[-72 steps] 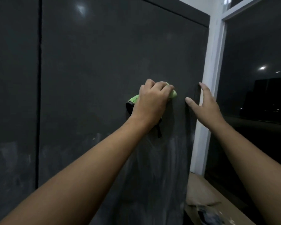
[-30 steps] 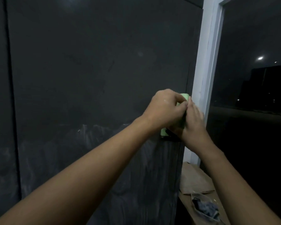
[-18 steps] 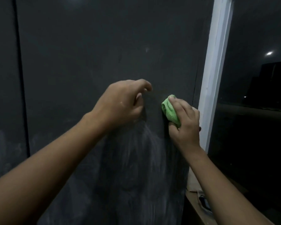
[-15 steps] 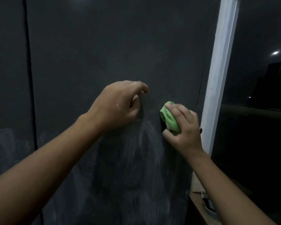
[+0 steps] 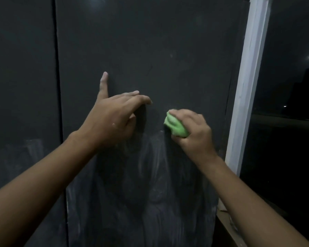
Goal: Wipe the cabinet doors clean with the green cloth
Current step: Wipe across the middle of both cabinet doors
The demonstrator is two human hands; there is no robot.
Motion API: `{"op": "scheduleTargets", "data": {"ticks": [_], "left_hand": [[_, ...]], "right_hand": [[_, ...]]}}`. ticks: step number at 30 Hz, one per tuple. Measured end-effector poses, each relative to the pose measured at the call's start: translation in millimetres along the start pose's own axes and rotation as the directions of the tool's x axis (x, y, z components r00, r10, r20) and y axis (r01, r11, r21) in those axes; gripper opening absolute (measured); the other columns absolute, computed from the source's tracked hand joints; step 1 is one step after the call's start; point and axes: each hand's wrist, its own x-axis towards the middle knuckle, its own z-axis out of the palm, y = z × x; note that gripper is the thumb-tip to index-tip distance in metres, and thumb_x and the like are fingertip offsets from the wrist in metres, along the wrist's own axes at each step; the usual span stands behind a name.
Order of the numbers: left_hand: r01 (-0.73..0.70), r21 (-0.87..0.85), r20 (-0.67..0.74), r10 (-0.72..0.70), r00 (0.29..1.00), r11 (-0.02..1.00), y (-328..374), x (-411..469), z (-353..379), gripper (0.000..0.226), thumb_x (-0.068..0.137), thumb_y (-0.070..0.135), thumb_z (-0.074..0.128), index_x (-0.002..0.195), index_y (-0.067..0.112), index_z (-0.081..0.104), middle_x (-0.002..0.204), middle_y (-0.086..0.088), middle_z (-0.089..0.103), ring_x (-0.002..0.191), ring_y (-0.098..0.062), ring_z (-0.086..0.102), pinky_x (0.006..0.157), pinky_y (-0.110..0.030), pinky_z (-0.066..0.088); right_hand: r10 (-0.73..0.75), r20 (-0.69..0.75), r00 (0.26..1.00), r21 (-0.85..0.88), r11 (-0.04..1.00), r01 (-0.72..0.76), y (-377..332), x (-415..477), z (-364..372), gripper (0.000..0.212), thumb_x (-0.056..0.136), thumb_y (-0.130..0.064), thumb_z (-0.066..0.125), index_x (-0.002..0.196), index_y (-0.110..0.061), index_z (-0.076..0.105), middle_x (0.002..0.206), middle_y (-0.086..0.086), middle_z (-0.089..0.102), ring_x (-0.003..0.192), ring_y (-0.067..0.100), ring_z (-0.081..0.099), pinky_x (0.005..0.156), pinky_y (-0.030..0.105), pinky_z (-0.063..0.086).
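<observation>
Wiping the dark cabinet door (image 5: 150,41), I rested my left hand (image 5: 112,122) on it, fingers spread, while my right hand (image 5: 194,134) gripped the bunched green cloth (image 5: 176,126) against it at three o'clock. I judged the six-o'clock smears (image 5: 150,175) needed firm strokes next.

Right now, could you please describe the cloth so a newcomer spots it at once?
Find the white frame post at the right edge of the dark cabinet door. Just left of it, the right hand grips a bunched green cloth, the only bright colour.
</observation>
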Motion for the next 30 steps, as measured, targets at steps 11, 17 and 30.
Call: {"op": "scheduleTargets", "data": {"ticks": [11, 17, 30], "left_hand": [[0.058, 0.112, -0.011, -0.057, 0.998, 0.992, -7.0, -21.8, -18.0, 0.05, 0.082, -0.001, 0.06, 0.128, 0.018, 0.059, 0.117, 0.002, 0.071, 0.128, -0.02, 0.056, 0.11, -0.077, -0.004], [0.054, 0.125, 0.064, -0.062, 0.996, 0.991, -11.8, -30.8, -15.1, 0.048, 0.086, 0.009, 0.048, 0.133, 0.018, 0.055, 0.131, -0.002, 0.063, 0.139, -0.021, 0.044, 0.113, -0.074, 0.005], [0.096, 0.208, 0.112, -0.121, 0.986, 0.973, -46.3, -47.9, -28.7, 0.06, 0.096, 0.037, 0.038, 0.154, 0.023, 0.033, 0.158, -0.01, 0.025, 0.148, -0.029, 0.021, 0.123, -0.05, 0.008]], "right_hand": [[0.037, -0.062, 0.997, -0.026, 0.999, -0.038, 19.9, 9.5, -13.2, 0.046, 0.077, -0.007, 0.077, 0.122, -0.014, 0.071, 0.116, 0.002, 0.066, 0.1, 0.014, 0.052, 0.089, 0.021, 0.042], [-0.146, 0.011, 0.989, 0.004, 0.989, 0.146, -16.5, -6.1, 21.8, 0.04, 0.078, -0.005, 0.079, 0.117, -0.012, 0.073, 0.113, 0.001, 0.068, 0.099, 0.017, 0.055, 0.093, 0.025, 0.042], [0.035, -0.076, 0.997, -0.002, 0.999, -0.035, -43.9, 37.7, 30.5, 0.052, 0.073, -0.004, 0.075, 0.123, -0.017, 0.07, 0.117, 0.0, 0.067, 0.099, 0.027, 0.061, 0.095, 0.012, 0.032]]}}
